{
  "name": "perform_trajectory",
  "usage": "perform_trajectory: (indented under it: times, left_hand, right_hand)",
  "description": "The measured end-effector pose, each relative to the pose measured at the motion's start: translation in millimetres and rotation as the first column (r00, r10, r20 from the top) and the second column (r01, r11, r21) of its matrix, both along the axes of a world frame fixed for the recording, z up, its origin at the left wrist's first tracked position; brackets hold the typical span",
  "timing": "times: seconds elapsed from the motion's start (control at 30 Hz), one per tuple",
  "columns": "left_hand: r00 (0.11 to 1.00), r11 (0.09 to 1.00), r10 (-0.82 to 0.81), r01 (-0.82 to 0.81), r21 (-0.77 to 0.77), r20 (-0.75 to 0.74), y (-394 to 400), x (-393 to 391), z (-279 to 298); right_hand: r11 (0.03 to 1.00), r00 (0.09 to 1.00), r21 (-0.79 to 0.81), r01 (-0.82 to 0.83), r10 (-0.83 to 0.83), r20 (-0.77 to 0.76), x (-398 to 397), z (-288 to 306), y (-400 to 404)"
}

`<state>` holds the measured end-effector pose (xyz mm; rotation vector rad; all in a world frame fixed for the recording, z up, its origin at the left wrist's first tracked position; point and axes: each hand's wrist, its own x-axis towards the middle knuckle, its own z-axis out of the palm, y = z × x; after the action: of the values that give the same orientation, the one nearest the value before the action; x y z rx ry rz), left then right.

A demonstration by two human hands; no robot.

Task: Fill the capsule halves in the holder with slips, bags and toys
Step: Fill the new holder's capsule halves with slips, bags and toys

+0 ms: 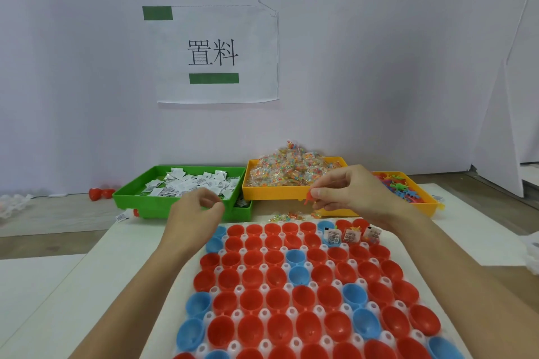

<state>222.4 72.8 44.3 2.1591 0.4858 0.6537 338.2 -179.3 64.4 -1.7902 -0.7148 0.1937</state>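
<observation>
1. Holder [287,285]: white grid on the table, directly below both forearms, filled with open red and blue capsule halves.
2. Three halves near the far right corner hold slips [334,237]; the rest look bare.
3. Right hand [350,192]: above the holder's far edge, thumb and forefinger pinching a small red toy [308,199].
4. Left hand [198,207]: fingers curled inward over the green tray's near edge; cannot tell whether it holds anything.
5. Green tray [128,198]: loose white slips.
6. Yellow tray [274,194]: heaped clear bags of coloured beads.
7. Orange tray [425,197], far right: mixed coloured toys.
8. Wall sign [215,52] behind the trays.
</observation>
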Motion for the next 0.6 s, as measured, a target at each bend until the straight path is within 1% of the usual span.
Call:
perform_trajectory:
  times: [0.07,0.1,0.17,0.23,0.27,0.33,0.4,0.5,0.6]
  left_hand:
    - [0.995,0.994,-0.097,0.097,0.045,0.016,-14,-4,17]
    - [0.982,0.981,-0.186,0.186,0.046,0.004,-22,-6,25]
    - [0.92,0.92,-0.392,0.392,-0.005,-0.025,-39,-12,36]
    - [0.856,0.856,-0.516,0.516,-0.025,-0.006,-51,-15,40]
    - [0.846,0.846,-0.533,0.533,-0.006,0.018,-55,-15,41]
    - [0.857,0.86,-0.51,0.509,0.032,0.069,-59,-14,40]
    - [0.864,0.87,-0.492,0.492,0.03,0.108,-60,-13,39]
    - [0.862,0.869,-0.494,0.492,0.047,0.115,-60,-11,36]
    - [0.861,0.866,-0.501,0.498,0.055,0.086,-61,-9,31]
  right_hand:
    - [1.0,0.997,-0.012,-0.009,0.01,0.072,-8,6,9]
    - [0.999,0.995,-0.014,-0.031,0.033,0.096,-12,10,12]
    - [0.993,0.986,-0.032,-0.111,0.114,0.118,-20,18,17]
    - [0.978,0.971,-0.064,-0.197,0.204,0.126,-27,26,19]
    - [0.971,0.964,-0.072,-0.227,0.234,0.127,-29,30,18]
    - [0.965,0.958,-0.075,-0.25,0.258,0.126,-31,34,17]
    - [0.963,0.957,-0.092,-0.254,0.264,0.12,-31,36,15]
    - [0.958,0.957,-0.145,-0.248,0.266,0.119,-29,36,13]
    - [0.956,0.957,-0.219,-0.196,0.235,0.168,-28,34,12]
